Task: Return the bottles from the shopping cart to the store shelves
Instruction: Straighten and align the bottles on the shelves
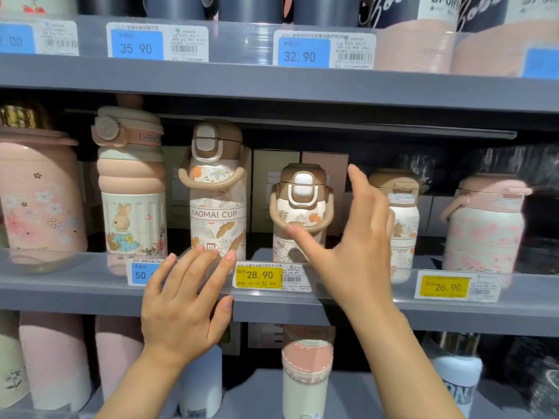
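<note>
Neither grip is holding anything: the left hand [181,306] is lying spread, fingers straight, against the clear front rail [348,276] of the middle shelf, its fingertips [198,252] reaching the foot of the tall XIAOMAI CUP bottle [217,204]. The right hand [354,237] is hovering with fingers loosely spread just in front and to the right of the short brown-lidded bottle [301,207], the thumb overlapping that bottle's lower body; I cannot tell whether it is touching.

That short bottle is standing upright at the front edge of the middle shelf, above the yellow 28.90 price tag [258,276], between the tall cup on its left and a similar leaf-print bottle [399,219] on its right. A rabbit-print bottle [133,189] and a pink floral bottle [484,225] are standing further out along the same edge. The shopping cart is not in view.

Judging from this, the short bottle looks shelved and is getting a final check. The risk is a careless sweep: the right hand is sitting between 2 closely spaced bottles, and a sideways brush could be tipping the leaf-print one into its neighbour. The short bottle's loop handle could also be snagging a finger and dragging it over the low rail.
</note>
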A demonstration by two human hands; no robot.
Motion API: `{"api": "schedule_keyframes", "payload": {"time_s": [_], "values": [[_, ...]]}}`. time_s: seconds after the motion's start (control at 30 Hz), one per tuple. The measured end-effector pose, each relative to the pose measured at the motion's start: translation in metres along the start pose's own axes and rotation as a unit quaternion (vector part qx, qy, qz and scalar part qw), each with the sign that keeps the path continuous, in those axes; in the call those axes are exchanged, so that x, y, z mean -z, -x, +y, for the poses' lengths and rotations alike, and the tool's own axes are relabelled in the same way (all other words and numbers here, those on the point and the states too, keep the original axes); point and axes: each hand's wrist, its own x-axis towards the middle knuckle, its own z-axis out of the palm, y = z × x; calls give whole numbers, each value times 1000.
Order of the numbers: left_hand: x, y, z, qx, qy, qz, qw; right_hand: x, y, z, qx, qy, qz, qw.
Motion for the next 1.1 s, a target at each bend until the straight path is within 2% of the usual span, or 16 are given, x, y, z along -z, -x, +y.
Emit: {"api": "schedule_keyframes", "payload": {"time_s": [0.07,0.13,0.27,0.33,0.47,0.63,0.77,0.9,1.1], "values": [[0,-1,0,2,0,1,1000,19,1,18,16,35,92,995],[0,-2,0,1,0,-2,1000,33,-1,41,-15,73,131,989],[1,-1,1,5,1,-5,1000,38,-12,57,-126,122,32,984],[1,0,1,5,1,-6,1000,37,-14,57,-140,138,-4,980],[1,0,0,3,2,-4,1000,39,-16,60,-151,112,-13,982],[0,0,1,3,-1,1,1000,46,-13,64,-120,53,-10,991],[-1,0,1,2,-4,0,1000,41,-18,59,-165,107,-41,980],[1,-1,1,1,3,-4,1000,38,-23,53,-203,131,-36,970],[0,-1,0,-2,-4,0,1000,55,-21,65,-179,0,-86,980]]}}
